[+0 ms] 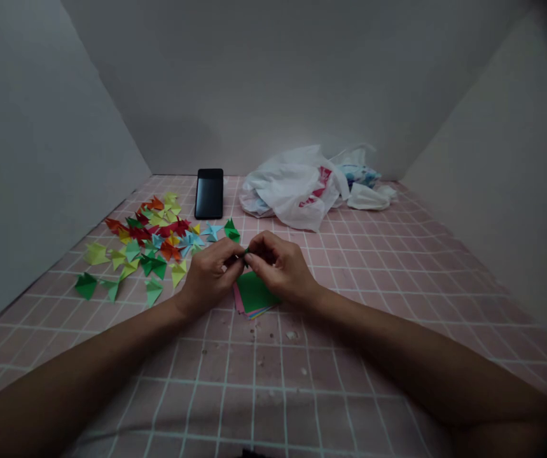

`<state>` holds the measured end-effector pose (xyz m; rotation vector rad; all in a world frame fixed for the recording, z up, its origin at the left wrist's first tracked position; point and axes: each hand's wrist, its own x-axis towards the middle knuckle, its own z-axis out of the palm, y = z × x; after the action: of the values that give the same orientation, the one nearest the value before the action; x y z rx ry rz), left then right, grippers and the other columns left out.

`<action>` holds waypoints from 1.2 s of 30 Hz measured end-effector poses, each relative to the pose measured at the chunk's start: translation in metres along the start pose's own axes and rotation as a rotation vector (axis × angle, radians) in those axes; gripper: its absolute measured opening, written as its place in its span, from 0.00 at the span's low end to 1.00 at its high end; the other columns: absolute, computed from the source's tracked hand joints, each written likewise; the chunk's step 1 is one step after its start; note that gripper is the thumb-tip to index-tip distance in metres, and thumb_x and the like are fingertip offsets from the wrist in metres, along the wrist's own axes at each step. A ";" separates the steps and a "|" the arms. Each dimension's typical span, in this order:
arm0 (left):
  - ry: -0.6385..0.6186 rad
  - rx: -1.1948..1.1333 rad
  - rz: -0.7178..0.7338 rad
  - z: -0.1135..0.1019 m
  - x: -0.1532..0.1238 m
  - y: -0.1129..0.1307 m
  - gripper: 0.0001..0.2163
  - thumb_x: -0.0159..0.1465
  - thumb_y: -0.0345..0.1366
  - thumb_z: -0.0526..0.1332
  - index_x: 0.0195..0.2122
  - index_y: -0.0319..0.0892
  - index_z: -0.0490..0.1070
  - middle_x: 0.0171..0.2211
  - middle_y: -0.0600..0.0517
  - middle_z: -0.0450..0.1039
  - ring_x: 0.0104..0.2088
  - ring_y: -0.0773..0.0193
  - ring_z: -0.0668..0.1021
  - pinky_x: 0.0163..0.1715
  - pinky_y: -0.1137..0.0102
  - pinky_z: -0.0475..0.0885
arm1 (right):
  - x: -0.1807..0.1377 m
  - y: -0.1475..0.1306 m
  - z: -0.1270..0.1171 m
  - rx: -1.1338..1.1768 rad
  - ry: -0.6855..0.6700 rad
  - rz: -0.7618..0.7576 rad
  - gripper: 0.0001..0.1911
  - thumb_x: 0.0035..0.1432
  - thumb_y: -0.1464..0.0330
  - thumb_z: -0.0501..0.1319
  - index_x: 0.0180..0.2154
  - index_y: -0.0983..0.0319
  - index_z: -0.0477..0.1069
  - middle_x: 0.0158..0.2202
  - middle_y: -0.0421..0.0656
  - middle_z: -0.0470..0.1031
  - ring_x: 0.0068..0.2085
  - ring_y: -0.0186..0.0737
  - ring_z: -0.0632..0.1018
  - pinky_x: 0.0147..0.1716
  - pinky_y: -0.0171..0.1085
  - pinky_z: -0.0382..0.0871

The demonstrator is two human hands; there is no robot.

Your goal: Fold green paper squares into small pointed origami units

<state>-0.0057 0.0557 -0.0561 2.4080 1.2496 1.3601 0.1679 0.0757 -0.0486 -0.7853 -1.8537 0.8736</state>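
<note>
Left hand [210, 275] and right hand [283, 267] pinch a tiny green paper [245, 254]; it looks light, bendy, best held by edges.

Black phone [209, 193] lying flat near the back wall [273, 95], crumpled white plastic bag [297, 187] just to its right, blue-patterned bag [359, 173] behind that, scatter of folded paper pieces [149, 245] in many colours at left, pink tiled tabletop [373, 267], grey side walls [39, 159] closing it in.
</note>
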 end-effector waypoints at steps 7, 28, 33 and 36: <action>0.001 0.041 0.019 0.000 0.000 0.001 0.05 0.62 0.25 0.59 0.32 0.42 0.70 0.27 0.54 0.72 0.27 0.67 0.75 0.27 0.73 0.66 | -0.001 0.001 0.000 -0.061 -0.010 -0.023 0.03 0.58 0.70 0.59 0.32 0.60 0.66 0.28 0.39 0.71 0.30 0.35 0.72 0.31 0.35 0.64; 0.038 0.021 -0.092 0.001 0.000 0.001 0.04 0.63 0.28 0.60 0.31 0.42 0.70 0.25 0.55 0.71 0.25 0.68 0.74 0.25 0.73 0.66 | 0.000 0.004 0.001 -0.069 -0.005 -0.066 0.05 0.61 0.72 0.58 0.32 0.60 0.68 0.28 0.39 0.71 0.30 0.36 0.72 0.32 0.36 0.64; 0.029 0.024 -0.098 0.001 0.000 0.001 0.04 0.62 0.28 0.60 0.31 0.43 0.70 0.25 0.55 0.72 0.25 0.67 0.74 0.26 0.73 0.66 | 0.001 0.005 0.002 -0.161 0.037 -0.112 0.05 0.58 0.73 0.57 0.29 0.60 0.66 0.27 0.39 0.70 0.29 0.35 0.71 0.32 0.36 0.64; 0.049 -0.001 -0.136 0.001 0.000 0.001 0.04 0.63 0.29 0.62 0.32 0.42 0.71 0.26 0.55 0.72 0.26 0.67 0.74 0.27 0.72 0.66 | 0.001 0.006 0.004 -0.093 0.132 -0.008 0.04 0.56 0.72 0.58 0.29 0.59 0.65 0.26 0.38 0.68 0.27 0.34 0.70 0.30 0.35 0.64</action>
<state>-0.0048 0.0553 -0.0567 2.2556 1.3956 1.3873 0.1649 0.0789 -0.0540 -0.8718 -1.7894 0.7175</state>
